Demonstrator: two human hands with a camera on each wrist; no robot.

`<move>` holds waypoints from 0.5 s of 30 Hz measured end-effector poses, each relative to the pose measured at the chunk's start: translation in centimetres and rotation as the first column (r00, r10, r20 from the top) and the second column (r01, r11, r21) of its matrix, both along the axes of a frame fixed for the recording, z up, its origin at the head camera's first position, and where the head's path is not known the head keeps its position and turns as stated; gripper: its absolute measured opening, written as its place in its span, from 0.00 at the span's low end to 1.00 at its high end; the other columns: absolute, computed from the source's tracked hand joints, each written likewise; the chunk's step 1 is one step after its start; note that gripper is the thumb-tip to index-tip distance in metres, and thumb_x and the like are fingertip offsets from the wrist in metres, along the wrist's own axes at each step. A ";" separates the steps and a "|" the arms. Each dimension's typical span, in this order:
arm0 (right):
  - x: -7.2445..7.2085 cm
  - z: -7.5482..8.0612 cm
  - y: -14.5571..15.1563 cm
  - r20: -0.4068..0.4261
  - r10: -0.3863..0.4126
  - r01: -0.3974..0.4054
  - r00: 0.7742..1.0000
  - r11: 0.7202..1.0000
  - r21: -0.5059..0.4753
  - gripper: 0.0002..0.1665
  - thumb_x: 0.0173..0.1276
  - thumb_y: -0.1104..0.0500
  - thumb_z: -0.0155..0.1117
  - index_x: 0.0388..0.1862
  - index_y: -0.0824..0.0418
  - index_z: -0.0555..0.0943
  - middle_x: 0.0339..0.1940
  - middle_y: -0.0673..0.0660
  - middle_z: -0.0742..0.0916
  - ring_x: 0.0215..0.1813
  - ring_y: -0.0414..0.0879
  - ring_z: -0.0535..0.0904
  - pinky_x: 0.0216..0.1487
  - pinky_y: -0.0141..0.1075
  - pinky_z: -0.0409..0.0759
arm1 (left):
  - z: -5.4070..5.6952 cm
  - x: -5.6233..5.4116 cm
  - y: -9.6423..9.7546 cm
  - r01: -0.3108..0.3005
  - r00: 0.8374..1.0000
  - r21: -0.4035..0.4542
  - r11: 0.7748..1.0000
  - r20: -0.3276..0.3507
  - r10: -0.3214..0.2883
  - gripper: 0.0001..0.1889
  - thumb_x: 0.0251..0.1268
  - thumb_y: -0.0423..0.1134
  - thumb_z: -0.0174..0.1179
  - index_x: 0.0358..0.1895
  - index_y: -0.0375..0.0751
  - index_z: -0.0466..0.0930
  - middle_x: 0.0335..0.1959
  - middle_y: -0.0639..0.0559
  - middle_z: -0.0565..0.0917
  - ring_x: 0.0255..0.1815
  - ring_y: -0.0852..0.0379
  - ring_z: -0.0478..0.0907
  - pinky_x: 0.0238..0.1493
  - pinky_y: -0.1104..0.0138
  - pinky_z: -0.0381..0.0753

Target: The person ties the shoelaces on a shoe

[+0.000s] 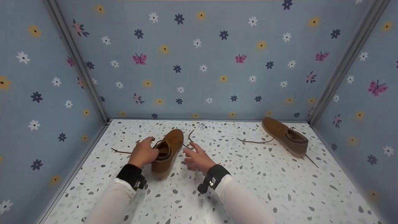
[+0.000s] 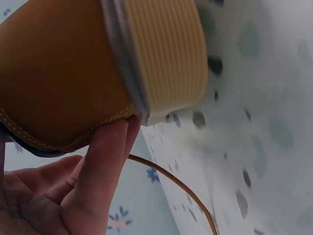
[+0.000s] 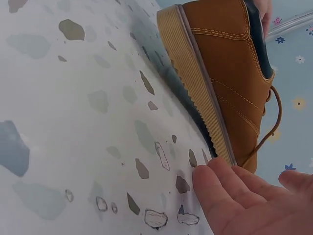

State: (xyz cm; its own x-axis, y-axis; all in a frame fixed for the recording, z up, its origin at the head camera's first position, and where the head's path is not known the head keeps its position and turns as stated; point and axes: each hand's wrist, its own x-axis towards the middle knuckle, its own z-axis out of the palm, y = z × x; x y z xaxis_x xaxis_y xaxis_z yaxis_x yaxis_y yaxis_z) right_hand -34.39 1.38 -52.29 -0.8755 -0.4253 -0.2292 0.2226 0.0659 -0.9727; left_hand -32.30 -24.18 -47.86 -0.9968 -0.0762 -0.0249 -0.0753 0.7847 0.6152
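Observation:
A brown lace-up shoe [image 1: 174, 138] with a pale ribbed sole [image 2: 166, 58] points toward the back wall. My left hand [image 1: 143, 153] grips its left side by the ankle opening, thumb at the collar and fingers along the outside. In the right wrist view a dark gap shows under part of the sole. To the right of the shoe is my right hand [image 1: 199, 158], fingers extended and holding nothing, fingertips close by the front of the sole in its wrist view. One loose lace [image 1: 190, 135] trails beside those fingers; another lace end [image 1: 122, 152] lies left of my left hand.
A second brown shoe [image 1: 281, 133] rests at the back right, its laces [image 1: 255, 142] spread on the floor. The white speckled floor [image 1: 236, 186] is bounded by blue flowered walls [image 1: 211, 62] at the back and both sides, with grey corner posts [image 1: 76, 59].

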 end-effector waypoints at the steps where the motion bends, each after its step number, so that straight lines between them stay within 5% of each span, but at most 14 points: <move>1: 0.0 0.0 0.0 0.005 -0.004 0.004 1.000 1.000 -0.017 0.49 0.78 0.39 0.58 0.87 0.53 0.49 0.78 0.71 0.73 0.74 0.66 0.76 0.68 0.56 0.81 | 0.0 0.2 0.5 0.002 1.000 0.004 1.000 0.000 -0.002 0.34 0.66 0.37 0.51 0.77 0.38 0.66 0.59 0.34 0.83 0.40 0.47 0.77 0.46 0.55 0.74; 5: 0.0 -0.3 0.3 0.023 -0.009 0.010 1.000 0.998 -0.064 0.50 0.80 0.41 0.55 0.88 0.55 0.44 0.77 0.77 0.71 0.74 0.69 0.75 0.70 0.59 0.78 | -0.1 1.1 2.3 0.009 1.000 0.025 1.000 -0.010 -0.009 0.32 0.67 0.37 0.52 0.77 0.40 0.68 0.48 0.39 0.85 0.35 0.50 0.76 0.43 0.57 0.74; 15: -0.5 -0.4 1.9 0.094 -0.047 0.064 0.994 0.979 -0.194 0.44 0.84 0.42 0.47 0.87 0.59 0.47 0.78 0.73 0.70 0.80 0.66 0.69 0.80 0.58 0.67 | 0.2 2.6 5.3 0.045 0.996 0.096 0.994 -0.076 -0.038 0.29 0.66 0.35 0.55 0.72 0.43 0.75 0.45 0.46 0.88 0.40 0.53 0.83 0.38 0.62 0.79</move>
State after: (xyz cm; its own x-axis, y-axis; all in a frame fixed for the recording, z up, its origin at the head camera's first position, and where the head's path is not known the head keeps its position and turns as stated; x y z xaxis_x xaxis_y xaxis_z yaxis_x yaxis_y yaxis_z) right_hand -34.92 3.27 -52.70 -0.8791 -0.4209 -0.2237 0.3063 -0.1392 -0.9417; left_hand -29.66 -18.91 -47.66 -0.9984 -0.0358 0.0440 0.0046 0.7219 0.6920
